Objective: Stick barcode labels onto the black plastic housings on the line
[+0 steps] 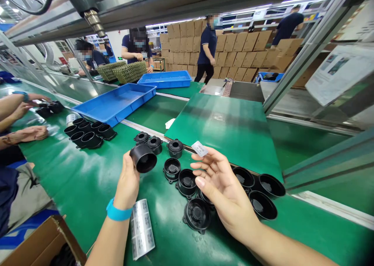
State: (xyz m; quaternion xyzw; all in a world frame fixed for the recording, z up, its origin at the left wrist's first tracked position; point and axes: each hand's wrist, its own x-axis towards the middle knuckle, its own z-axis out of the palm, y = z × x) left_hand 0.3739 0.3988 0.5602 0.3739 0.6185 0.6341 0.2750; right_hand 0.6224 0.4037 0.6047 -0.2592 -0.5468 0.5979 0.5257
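Observation:
My left hand (128, 177) is closed round a black round plastic housing (143, 158), tilted with its wide mouth towards me. My right hand (219, 180) carries a small silver printed label (200, 148) at the tip of its index finger; the other fingers are loosely apart. Below my left wrist lies a sheet of silver labels (142, 229), curling on the green table. Between my hands stand several black round parts with screw lugs (197, 214), some partly hidden by my right hand. Wider black cups (263, 205) sit beyond my right wrist.
Left of my hands stands a cluster of black cups (91, 140); behind it is a blue tray (122, 101). A co-worker's hands (32, 133) rest at the far left. A raised green board (224, 127) lies ahead, and a cardboard box (43, 244) is at bottom left.

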